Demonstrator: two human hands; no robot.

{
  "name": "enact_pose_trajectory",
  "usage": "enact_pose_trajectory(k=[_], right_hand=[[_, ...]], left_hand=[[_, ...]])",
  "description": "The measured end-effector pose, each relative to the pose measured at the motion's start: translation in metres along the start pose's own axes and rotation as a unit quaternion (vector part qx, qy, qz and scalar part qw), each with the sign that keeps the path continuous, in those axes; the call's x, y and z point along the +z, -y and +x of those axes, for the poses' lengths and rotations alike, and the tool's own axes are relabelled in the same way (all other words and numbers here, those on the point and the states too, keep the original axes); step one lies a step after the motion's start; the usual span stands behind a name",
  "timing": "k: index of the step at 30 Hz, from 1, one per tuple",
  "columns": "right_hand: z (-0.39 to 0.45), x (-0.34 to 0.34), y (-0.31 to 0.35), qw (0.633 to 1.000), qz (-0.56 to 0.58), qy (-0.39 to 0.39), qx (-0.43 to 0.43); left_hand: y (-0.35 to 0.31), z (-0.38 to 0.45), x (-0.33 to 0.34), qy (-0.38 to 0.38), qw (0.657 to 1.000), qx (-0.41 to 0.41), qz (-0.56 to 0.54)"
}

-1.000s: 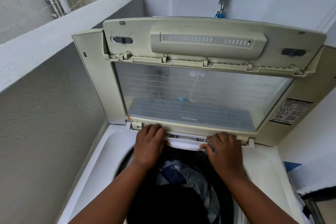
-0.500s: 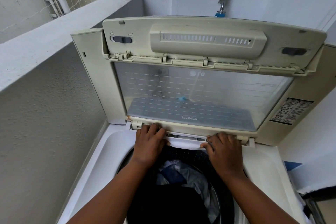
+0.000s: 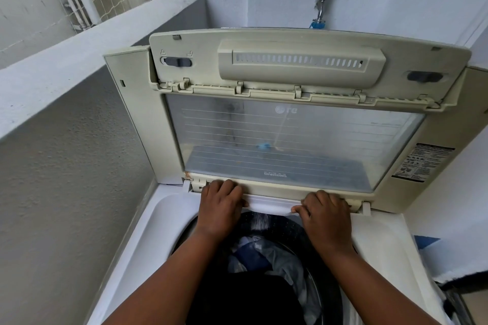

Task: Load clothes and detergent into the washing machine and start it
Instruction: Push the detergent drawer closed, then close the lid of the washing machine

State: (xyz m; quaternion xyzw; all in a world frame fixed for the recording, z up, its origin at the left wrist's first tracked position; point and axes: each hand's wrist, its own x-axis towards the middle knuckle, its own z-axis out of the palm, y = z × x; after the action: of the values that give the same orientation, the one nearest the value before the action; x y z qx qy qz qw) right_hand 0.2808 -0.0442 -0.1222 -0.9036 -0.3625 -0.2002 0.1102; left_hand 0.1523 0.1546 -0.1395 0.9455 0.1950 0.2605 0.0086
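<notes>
A white top-loading washing machine (image 3: 148, 240) stands below me with its beige lid (image 3: 290, 140) folded upright against the back. Dark and blue-grey clothes (image 3: 264, 258) lie in the drum. At the drum's back rim, under the lid hinge, a white detergent drawer (image 3: 272, 206) juts out. My left hand (image 3: 220, 208) grips its left end, fingers curled over the top and thumb at its front lip. At its right end, my right hand (image 3: 327, 219) holds on the same way. No detergent container is in view.
A rough grey wall with a ledge (image 3: 66, 60) runs close along the machine's left side. A metal tap (image 3: 320, 5) sticks out of the back wall above the lid. Blue and white items (image 3: 427, 241) lie to the right of the machine.
Both hands have edged slightly toward the back of the machine. Less of the drawer's slotted top shows between them.
</notes>
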Motion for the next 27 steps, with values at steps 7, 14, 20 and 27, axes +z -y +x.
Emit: enact_pose_trajectory(k=[7, 14, 20, 27], right_hand=[[-0.001, 0.001, 0.001, 0.999, -0.037, -0.011, -0.018], [-0.003, -0.031, 0.010, 0.990, -0.010, 0.142, 0.005], [0.054, -0.171, 0.024, 0.945, 0.264, 0.083, 0.172], [0.169, -0.275, 0.046, 0.970, 0.114, -0.213, -0.015]], left_hand=[[-0.001, 0.000, -0.001, 0.006, 1.000, -0.001, 0.006], [-0.031, 0.010, -0.053, 0.217, 0.971, -0.094, 0.021], [-0.065, 0.060, -0.209, 0.232, 0.922, -0.134, -0.280], [-0.050, 0.165, -0.284, -0.276, 0.956, 0.068, -0.076]])
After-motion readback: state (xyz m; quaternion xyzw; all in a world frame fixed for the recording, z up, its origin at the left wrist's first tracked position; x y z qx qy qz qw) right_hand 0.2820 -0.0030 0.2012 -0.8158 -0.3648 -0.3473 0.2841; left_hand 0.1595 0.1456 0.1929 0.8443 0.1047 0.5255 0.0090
